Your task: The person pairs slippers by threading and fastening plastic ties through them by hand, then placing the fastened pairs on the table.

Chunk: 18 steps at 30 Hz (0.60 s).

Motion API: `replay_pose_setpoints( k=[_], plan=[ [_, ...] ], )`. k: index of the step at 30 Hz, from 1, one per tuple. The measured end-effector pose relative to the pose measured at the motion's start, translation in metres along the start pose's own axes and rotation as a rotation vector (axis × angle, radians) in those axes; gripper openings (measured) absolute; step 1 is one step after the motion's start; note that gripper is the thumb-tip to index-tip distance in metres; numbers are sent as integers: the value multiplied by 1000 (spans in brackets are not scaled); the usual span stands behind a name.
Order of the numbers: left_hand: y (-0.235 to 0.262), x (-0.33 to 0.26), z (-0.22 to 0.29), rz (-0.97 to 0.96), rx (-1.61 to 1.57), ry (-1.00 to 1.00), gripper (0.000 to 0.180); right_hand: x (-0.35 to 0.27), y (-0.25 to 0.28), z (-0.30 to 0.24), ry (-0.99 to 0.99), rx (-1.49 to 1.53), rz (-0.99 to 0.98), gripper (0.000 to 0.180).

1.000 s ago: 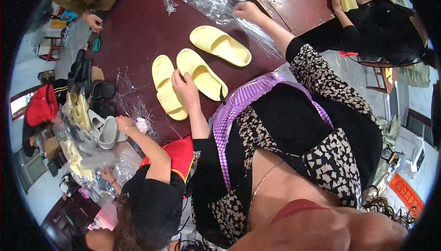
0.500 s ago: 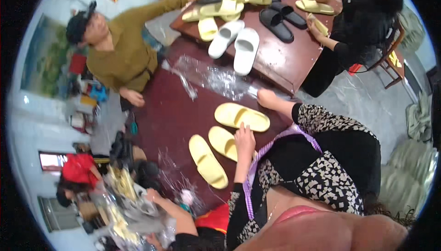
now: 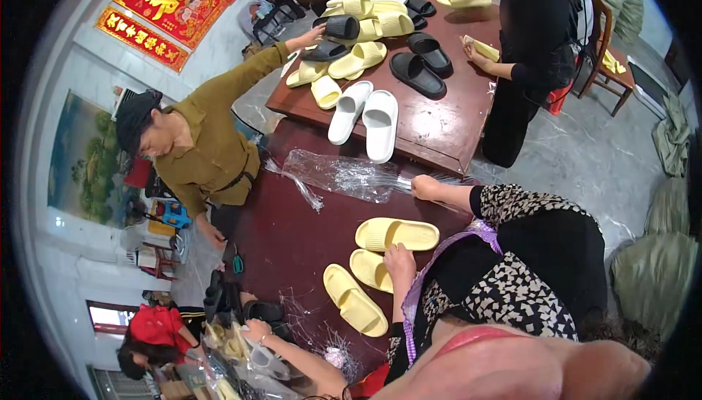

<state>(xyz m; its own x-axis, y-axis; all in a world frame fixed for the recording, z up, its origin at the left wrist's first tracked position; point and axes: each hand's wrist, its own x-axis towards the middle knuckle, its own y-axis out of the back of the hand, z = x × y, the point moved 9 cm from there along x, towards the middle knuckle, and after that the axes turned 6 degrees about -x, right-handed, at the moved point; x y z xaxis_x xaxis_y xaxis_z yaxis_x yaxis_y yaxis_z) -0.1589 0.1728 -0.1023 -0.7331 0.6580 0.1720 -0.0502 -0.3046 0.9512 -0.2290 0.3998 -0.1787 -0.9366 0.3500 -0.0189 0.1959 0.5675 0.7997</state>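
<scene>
My left hand [image 3: 400,262] is over the yellow slippers at the near side of the dark red table, its fingers bent together at the edge of the uppermost slipper [image 3: 420,235]. A second yellow slipper [image 3: 371,268] lies just below, partly hidden by that hand. A third yellow slipper [image 3: 355,301] rests at an angle to the left. Whether a small thing is pinched in the left fingers cannot be made out. Farther right, my right hand [image 3: 425,187] is closed round a bundle of thin clear plastic strands [image 3: 402,183], beside a clear plastic sheet or bag [image 3: 336,173].
A second table [image 3: 457,118] bears piled yellow slippers [image 3: 358,56], black slippers [image 3: 420,71] and white slippers [image 3: 380,126]. A person in olive [image 3: 205,148] reaches onto the pile; another in black [image 3: 537,42] handles yellow slippers. Green-handled scissors [image 3: 238,262] lie at the left edge.
The view has shifted, so the tables and slippers sit lower. My left hand stays by the yellow slippers and my right at the strands. The person in olive has turned their head down.
</scene>
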Motion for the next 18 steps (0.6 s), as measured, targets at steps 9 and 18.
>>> replay_pose_setpoints(
  k=[9, 18],
  plan=[
    [-36, 20, -31, 158, -601, -10, 28, -9, -29, -5, -427, 650, -419, 12],
    [-102, 54, 23, -552, -1761, 838, 24, -25, -51, 0, -672, 904, -455, 13]
  ],
)
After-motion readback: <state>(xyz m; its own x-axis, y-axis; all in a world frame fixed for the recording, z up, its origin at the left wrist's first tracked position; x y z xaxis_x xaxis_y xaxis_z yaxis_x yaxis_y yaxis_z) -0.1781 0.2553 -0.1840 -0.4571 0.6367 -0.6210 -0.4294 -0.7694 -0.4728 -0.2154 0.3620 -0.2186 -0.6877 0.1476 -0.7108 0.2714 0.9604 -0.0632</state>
